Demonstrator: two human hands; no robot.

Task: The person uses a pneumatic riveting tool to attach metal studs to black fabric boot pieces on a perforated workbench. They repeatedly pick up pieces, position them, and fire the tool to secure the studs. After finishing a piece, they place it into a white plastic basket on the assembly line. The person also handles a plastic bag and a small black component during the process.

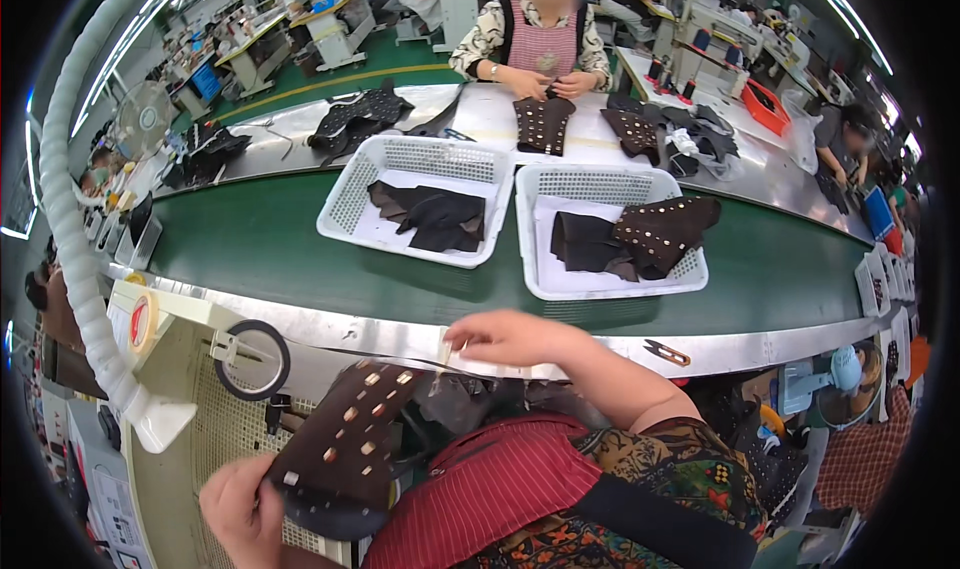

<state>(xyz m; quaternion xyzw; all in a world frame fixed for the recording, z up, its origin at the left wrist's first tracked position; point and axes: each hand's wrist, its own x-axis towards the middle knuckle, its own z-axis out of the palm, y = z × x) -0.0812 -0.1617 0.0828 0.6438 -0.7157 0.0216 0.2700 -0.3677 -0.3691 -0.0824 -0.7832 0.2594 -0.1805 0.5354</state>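
At a counter (420,334) beside a green belt, the left hand (243,514) has its fingers clamped on a dark studded leather piece (345,449); the right hand (510,337) pinches a small pale tag, seemingly mid-assembly; attaching it likely needs careful alignment.

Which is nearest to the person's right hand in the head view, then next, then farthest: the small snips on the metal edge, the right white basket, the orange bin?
From the right hand:
1. Snips, just to its right on the metal edge.
2. Right white basket, across on the green belt.
3. Orange bin, far side, upper right.
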